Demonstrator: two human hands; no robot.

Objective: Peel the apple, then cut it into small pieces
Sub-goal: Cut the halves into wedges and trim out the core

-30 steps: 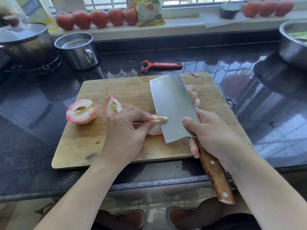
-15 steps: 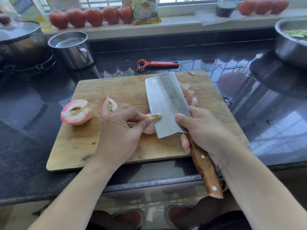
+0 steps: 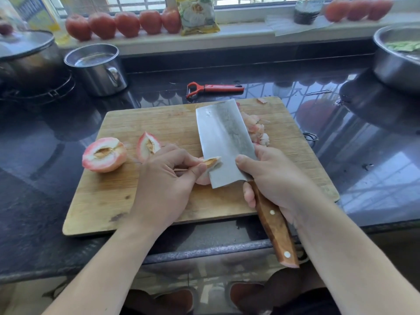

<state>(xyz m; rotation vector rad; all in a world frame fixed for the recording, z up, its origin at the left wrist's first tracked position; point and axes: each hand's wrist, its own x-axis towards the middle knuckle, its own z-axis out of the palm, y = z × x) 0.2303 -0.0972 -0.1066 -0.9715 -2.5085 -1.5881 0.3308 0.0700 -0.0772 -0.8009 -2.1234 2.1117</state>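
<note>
On the wooden cutting board [image 3: 127, 201] my left hand [image 3: 166, 185] pinches a peeled apple wedge [image 3: 210, 163] with its core side up. My right hand [image 3: 275, 178] grips a cleaver [image 3: 225, 142] by its wooden handle, thumb on the blade's flat, and the blade's left edge rests against the wedge. A peeled apple half [image 3: 104, 154] lies cut side up at the board's left, and a quarter [image 3: 148, 147] stands beside it. Small cut apple pieces [image 3: 256, 130] lie behind the blade on the right.
A red peeler [image 3: 214, 88] lies on the dark counter behind the board. A steel mug [image 3: 97, 69] and a lidded pot [image 3: 27, 57] stand at the back left, a steel bowl [image 3: 397, 62] at the right. Red fruits [image 3: 127, 23] and a packet [image 3: 197, 14] line the sill.
The hands, wedge and cleaver keep almost the same pose; the blade has shifted slightly along the wedge. The view has moved a little.
</note>
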